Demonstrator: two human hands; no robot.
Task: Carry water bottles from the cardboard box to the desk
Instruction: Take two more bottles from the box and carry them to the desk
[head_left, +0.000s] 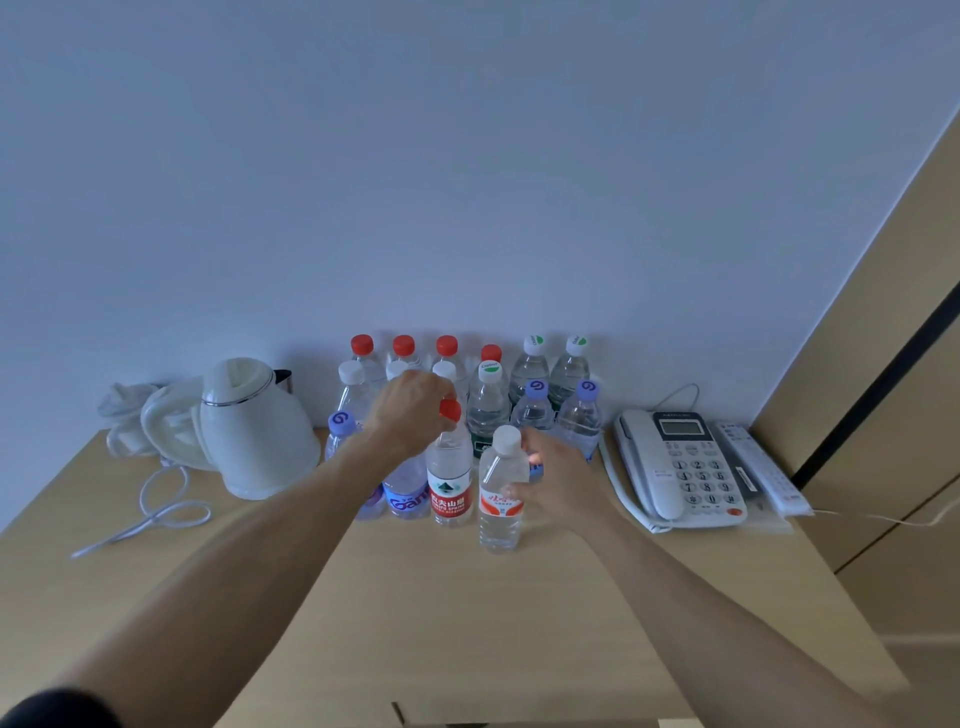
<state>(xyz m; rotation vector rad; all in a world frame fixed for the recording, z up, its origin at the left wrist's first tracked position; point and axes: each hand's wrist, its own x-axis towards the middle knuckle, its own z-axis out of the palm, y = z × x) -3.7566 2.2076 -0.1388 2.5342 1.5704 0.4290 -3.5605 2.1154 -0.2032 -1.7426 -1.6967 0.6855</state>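
Colours on the pale tan desk (467, 613)

A red-labelled, red-capped bottle (450, 475) stands beside an orange-labelled, white-capped bottle (500, 493); rear-edge bottles carry red caps (362, 344), lilac swirl-printed caps (537, 389) and white-and-green caps (534, 344); cream kettle (249, 431), white telephone (680, 467).

1. The left hand (410, 410) covers the neck of the clear plastic bottle with a red cap and red label (450, 480), so the grip cannot be judged.
2. The left forearm hides the lower part of a clear purple-capped bottle (340, 431).
3. The right hand (558, 480) is motion-blurred; contact with the clear white-capped, orange-labelled bottle (500, 496) is unclear.
4. The back-row red-capped bottles (447, 349) show mostly caps.
5. The light wooden desk (467, 613) is cut off at the bottom edge.
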